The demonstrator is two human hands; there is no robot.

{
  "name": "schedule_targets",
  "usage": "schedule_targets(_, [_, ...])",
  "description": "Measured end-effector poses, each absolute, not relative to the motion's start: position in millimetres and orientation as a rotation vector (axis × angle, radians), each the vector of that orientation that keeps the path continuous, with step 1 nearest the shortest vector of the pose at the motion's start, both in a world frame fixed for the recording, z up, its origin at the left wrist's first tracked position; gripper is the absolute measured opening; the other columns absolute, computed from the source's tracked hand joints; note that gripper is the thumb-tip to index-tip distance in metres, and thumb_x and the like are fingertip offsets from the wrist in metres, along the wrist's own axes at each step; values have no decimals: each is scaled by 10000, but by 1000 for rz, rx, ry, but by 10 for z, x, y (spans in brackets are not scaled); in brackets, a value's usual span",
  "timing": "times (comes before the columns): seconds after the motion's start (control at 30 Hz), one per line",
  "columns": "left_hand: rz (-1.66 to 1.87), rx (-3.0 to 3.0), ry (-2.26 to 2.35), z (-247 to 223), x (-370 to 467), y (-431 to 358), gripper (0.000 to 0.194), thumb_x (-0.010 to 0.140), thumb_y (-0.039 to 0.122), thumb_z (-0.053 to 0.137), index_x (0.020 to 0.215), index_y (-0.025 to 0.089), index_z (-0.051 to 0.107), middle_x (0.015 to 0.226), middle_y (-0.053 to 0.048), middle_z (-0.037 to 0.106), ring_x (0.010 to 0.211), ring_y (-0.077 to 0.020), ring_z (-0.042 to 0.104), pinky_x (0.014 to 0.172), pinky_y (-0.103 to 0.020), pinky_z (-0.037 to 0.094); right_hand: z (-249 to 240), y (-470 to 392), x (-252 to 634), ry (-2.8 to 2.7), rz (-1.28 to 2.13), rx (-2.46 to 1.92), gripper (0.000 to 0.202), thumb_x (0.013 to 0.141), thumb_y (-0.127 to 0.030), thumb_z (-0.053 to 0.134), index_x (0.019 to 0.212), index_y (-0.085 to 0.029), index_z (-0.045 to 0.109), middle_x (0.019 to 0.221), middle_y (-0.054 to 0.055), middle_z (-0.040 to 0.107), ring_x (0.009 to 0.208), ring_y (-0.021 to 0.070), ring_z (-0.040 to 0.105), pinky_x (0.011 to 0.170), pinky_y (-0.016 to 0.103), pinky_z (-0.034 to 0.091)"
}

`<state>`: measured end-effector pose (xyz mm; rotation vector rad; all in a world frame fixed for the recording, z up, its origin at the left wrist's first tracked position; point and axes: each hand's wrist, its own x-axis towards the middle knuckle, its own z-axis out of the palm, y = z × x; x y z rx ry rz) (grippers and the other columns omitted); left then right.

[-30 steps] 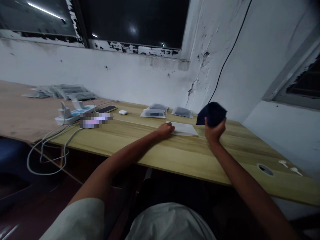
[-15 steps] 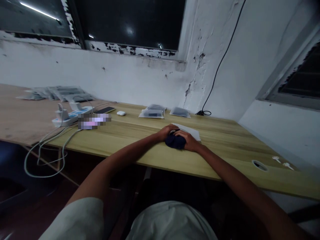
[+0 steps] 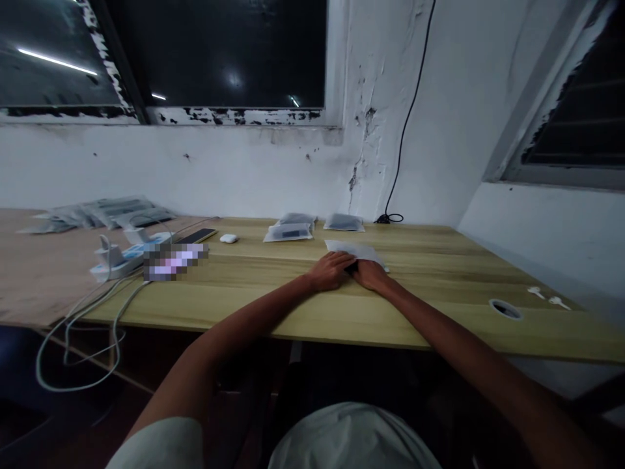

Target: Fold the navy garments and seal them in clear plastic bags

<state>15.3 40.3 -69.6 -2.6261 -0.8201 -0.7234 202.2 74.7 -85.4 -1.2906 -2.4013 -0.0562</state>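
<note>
Dark cloth (image 3: 350, 266) now hidden under two hands; three packets (image 3: 288, 232) behind.

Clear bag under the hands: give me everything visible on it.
The clear bag is a flat, thin, whitish see-through plastic pouch lying on the wooden desk, its far part showing beyond the knuckles. The left hand and right hand press on its near edge, side by side. A dark sliver shows between them; what it is cannot be told.

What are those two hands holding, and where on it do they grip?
A small dark thing, pressed between left hand and right hand at the clear bag; exact grip hidden.
</note>
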Motion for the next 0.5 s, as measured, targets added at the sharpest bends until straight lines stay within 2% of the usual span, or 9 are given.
schedule_targets(0.13, [-744,-2552,-1058,-619,71,411,188,855,177,532,1037,157,574,1092,-137,631,1069,-243,553,929,-388,453,-821,709,2032,-2416,-20,-793,395,839,-245,612,1224,-163,592,1160,141,679,1051,274,641,896,399,504])
schedule_targets(0.27, [-695,-2471,-1409,-575,-29,421,150,832,164,531,982,168,519,955,-119,636,906,-235,598,775,-321,468,-755,630,2000,-2448,-93,-421,557,839,-87,541,1372,-238,489,1289,81,608,1197,236,547,1027,443,448])
schedule_targets(0.37, [-616,-2441,-1558,-575,-91,442,228,820,160,542,1043,174,496,928,-104,658,857,-233,623,712,-297,451,-700,597,1994,-2400,-180,-442,620,840,-59,539,1411,-284,449,1287,79,585,1188,251,523,1032,474,434])
schedule_targets(0.5, [-437,-2416,-1629,-580,-155,510,294,790,159,579,1074,188,513,943,-104,678,860,-239,641,694,-289,435,-725,722,2072,-2221,-259,-799,622,743,-146,727,1330,-221,535,1298,143,528,1181,320,485,997,515,431])
